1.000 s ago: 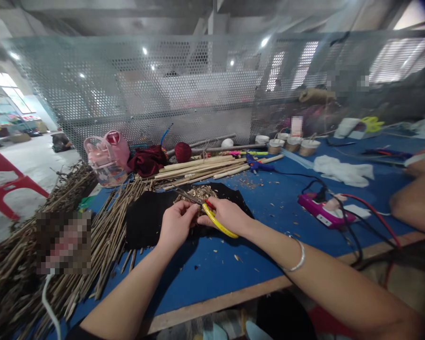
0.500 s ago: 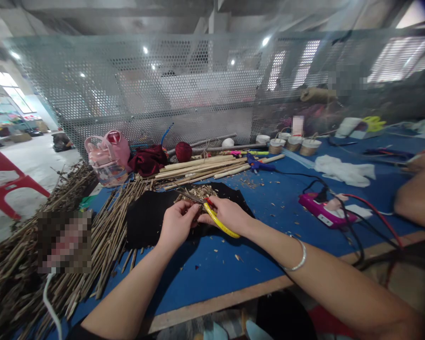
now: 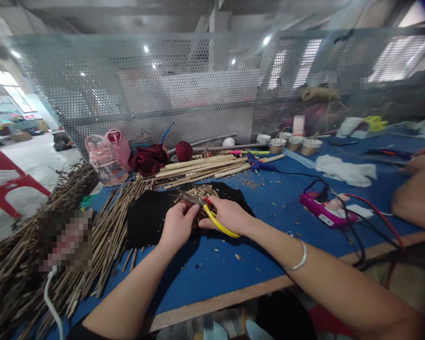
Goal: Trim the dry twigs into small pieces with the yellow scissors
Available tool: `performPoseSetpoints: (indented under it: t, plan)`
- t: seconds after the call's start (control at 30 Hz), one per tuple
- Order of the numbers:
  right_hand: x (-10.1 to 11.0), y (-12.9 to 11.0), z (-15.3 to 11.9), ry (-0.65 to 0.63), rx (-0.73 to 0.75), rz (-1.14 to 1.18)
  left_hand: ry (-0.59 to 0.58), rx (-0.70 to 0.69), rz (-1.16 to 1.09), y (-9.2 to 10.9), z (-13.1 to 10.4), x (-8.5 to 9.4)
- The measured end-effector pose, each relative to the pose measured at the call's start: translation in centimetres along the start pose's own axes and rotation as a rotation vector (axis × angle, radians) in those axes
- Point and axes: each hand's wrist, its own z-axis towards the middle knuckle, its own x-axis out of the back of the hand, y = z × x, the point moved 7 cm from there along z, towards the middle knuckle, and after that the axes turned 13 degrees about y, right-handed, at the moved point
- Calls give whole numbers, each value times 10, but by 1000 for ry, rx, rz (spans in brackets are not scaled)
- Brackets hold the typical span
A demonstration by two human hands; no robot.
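The right hand (image 3: 228, 215) is gripping a pair of yellow-handled scissors (image 3: 220, 225), its fingers curling closed around the handles, while the blades are pointing leftward and away from the person, over the left hand (image 3: 178, 225). The left hand is curling inward, its thumb lying close to the bent fingers just beside the blades — whether it is pinching anything is impossible to tell, since the fingertips are partly hidden. Both hands are working above a black cloth (image 3: 141, 219) that is lying on the blue counter (image 3: 205, 278), and a heap of pale chips (image 3: 203, 190) is resting on that cloth just beyond the scissors. A silver bracelet (image 3: 301, 255) is circling the right forearm.

To the left of the cloth, many thin brown stalks (image 3: 104, 248) are lying in a loose spread. Behind the cloth, thicker pale sticks (image 3: 198, 167) are lying side by side, with a blue glue gun (image 3: 260, 164) resting near their right end. Farther right, a magenta power strip (image 3: 326, 212) is holding plugged-in cords, and a white glove (image 3: 345, 170) is lying behind it — another person's arm (image 3: 416, 198) is reaching in at the right edge.
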Motion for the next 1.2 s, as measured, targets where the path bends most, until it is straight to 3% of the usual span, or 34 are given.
performPoseSetpoints:
  t: [0.27,0.8,1.2]
  plan:
    - [-3,7,2,20,-66,33,32,182,-128,-11,1,-1]
    - [-5,5,1,27,-40,55,-89,117,-201,-10,-1,-10]
    - [4,4,2,25,-119,-37,-31,96,-180,-7,0,-6]
